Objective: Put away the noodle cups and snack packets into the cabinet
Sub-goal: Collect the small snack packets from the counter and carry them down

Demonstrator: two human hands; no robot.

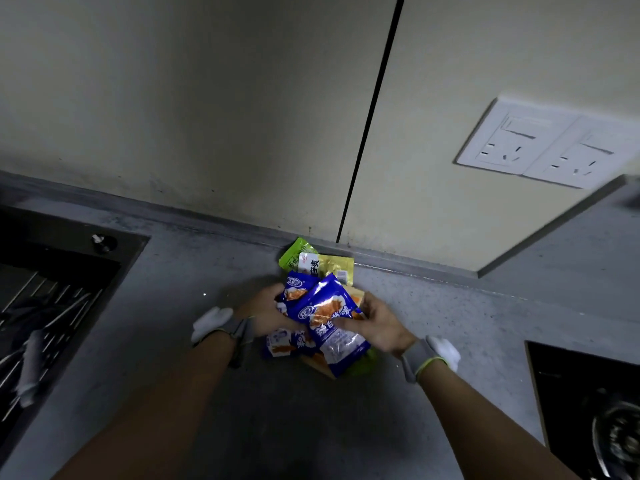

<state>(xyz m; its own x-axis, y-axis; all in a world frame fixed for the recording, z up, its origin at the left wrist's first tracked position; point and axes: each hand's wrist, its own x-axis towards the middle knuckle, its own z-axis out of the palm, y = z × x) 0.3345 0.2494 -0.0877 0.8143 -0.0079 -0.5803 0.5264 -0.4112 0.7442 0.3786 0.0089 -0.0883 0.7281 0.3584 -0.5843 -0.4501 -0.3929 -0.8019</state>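
Several blue snack packets [329,313] with orange pictures are bunched between my two hands above the grey countertop [207,265]. My left hand [266,306] grips the bunch from the left, and my right hand [377,323] grips it from the right. Another blue packet [280,344] lies under my left wrist. Behind the bunch, a green packet [294,254] and a yellow packet [337,266] lie against the wall. Something green [363,365] shows beneath the bunch. No noodle cups or cabinet are in view.
A dark sink [52,289] with utensils is set into the counter at the left. A black hob [588,410] sits at the lower right. Two white wall sockets [540,143] are on the beige wall above.
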